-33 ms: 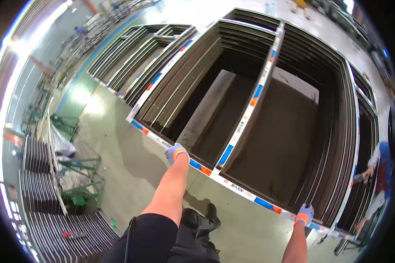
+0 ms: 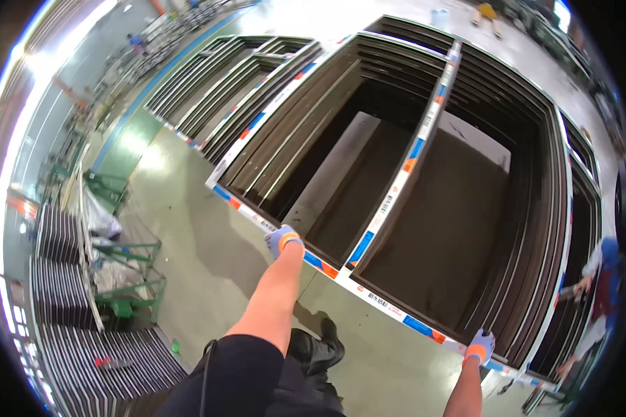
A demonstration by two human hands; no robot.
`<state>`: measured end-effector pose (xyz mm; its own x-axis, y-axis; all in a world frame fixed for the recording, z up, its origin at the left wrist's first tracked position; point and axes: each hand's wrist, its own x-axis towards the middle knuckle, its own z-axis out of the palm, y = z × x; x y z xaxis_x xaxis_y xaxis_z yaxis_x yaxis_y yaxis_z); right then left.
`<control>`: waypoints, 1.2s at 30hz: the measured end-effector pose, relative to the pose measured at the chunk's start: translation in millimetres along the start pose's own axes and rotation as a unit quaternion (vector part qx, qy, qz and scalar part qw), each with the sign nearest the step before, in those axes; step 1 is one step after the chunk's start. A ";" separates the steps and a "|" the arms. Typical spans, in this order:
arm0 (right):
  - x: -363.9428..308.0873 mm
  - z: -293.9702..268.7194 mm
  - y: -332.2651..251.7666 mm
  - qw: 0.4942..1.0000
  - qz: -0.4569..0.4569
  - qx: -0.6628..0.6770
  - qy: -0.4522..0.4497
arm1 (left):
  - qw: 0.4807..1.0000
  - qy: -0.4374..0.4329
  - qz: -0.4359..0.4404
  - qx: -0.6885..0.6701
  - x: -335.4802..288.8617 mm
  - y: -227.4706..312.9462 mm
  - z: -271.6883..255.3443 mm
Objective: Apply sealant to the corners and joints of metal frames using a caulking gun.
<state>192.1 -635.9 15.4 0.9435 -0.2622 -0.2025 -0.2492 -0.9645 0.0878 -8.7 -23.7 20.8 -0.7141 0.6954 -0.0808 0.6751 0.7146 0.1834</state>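
A large window frame (image 2: 388, 306), wrapped in white film with blue and orange patches, lies on top of a stack of similar dark frames. A mullion (image 2: 408, 167) divides it from the near rail toward the far side. Both hands wear grey-blue gloves with orange cuffs. My left hand (image 2: 282, 240) is closed round the near rail, left of where the mullion joins it. Farther right, my right hand (image 2: 479, 346) grips the same rail near its right corner. The undersides of the fingers are hidden on both hands.
Another stack of frames (image 2: 222, 90) stands at the far left. A person (image 2: 602, 285) works at the right edge beside more frames (image 2: 570, 306). Dark profiles (image 2: 104, 368) are piled at lower left, near a green metal stand (image 2: 139, 285). My shoe (image 2: 332, 340) is on the floor below.
The whole view has shifted slightly, with the stack sitting a little more to the right in the picture. Both hands keep their grip on the near rail.
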 end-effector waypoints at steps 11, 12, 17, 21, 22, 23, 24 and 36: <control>3.3 2.6 12.5 1.000 0.005 -0.001 -0.013 | 1.000 -0.018 0.001 -0.021 -5.8 -5.2 -9.8; 4.2 4.6 12.7 1.000 0.026 -0.004 -0.006 | 1.000 -0.018 -0.007 -0.021 -5.1 -5.1 -9.4; 3.4 3.8 21.4 0.999 0.003 0.030 -0.016 | 0.999 -0.031 -0.004 -0.041 -5.1 -13.0 -16.4; 2.7 2.1 26.3 0.998 0.005 0.018 -0.067 | 0.990 -0.102 0.074 -0.067 15.7 -44.4 -25.9; 3.0 4.3 26.5 0.998 -0.012 0.034 -0.060 | 0.977 -0.129 0.129 -0.109 27.6 -55.8 -28.1; 5.2 4.0 32.1 0.998 -0.013 0.031 -0.046 | 0.966 -0.165 0.156 -0.125 43.1 -76.0 -31.7; 8.0 9.5 31.6 0.997 -0.070 -0.003 -0.029 | 0.961 -0.183 0.196 -0.068 67.5 -93.7 -37.5; 53.8 72.5 56.0 0.966 -0.247 -0.068 -0.030 | 0.982 -0.145 -0.122 -0.014 242.2 -549.0 -213.9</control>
<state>213.1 -706.4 -61.3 0.9243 0.2246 -0.3085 0.2639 -0.9602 0.0918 -591.9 -264.0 110.1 -0.7691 0.4985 -0.4000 0.4815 0.8635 0.1503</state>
